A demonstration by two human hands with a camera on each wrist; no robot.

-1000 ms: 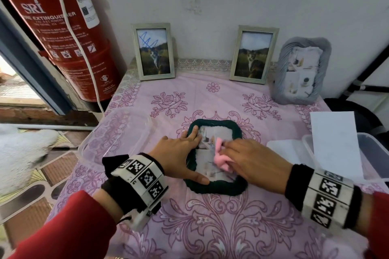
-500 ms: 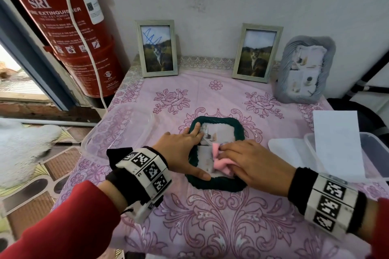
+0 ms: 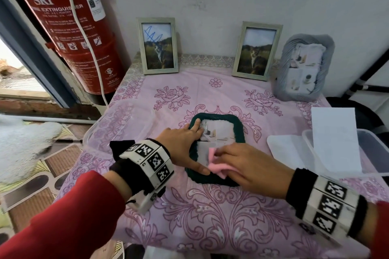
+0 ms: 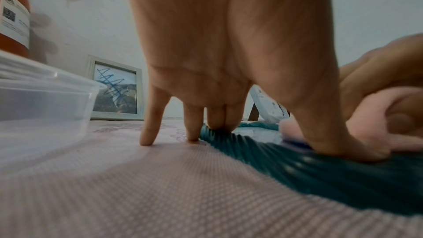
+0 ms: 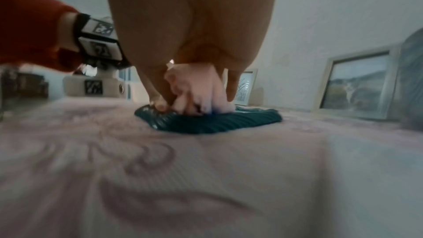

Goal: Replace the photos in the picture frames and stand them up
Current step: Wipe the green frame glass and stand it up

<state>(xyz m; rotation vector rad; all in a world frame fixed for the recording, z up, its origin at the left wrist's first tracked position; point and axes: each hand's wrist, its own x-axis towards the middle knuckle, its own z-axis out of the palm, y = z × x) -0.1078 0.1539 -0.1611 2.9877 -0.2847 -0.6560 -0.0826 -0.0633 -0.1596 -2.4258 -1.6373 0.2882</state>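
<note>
A dark green ribbed picture frame (image 3: pixel 237 126) lies flat on the pink tablecloth, a photo showing under its glass. My left hand (image 3: pixel 185 143) lies spread over the frame's left edge (image 4: pixel 320 169), straight fingers and thumb pressing down. My right hand (image 3: pixel 248 166) grips a folded pink cloth (image 3: pixel 216 166) and holds it on the glass near the frame's lower left; the same cloth (image 5: pixel 196 93) shows bunched under my curled fingers. Against the wall stand two pale wooden frames, one scribbled in blue (image 3: pixel 157 46), one clean (image 3: pixel 255 51), and a grey ribbed frame (image 3: pixel 305 69).
A red fire extinguisher (image 3: pixel 69 27) with a white hose stands at the left. A clear plastic tub (image 3: pixel 117 128) sits left of my hand. At the right are a clear container (image 3: pixel 374 153), its lid (image 3: pixel 288 151) and a white sheet (image 3: pixel 334 139).
My right hand has slid the pink cloth down and left across the glass, toward the lower left corner. The left hand has stayed pressed on the frame's left edge.
</note>
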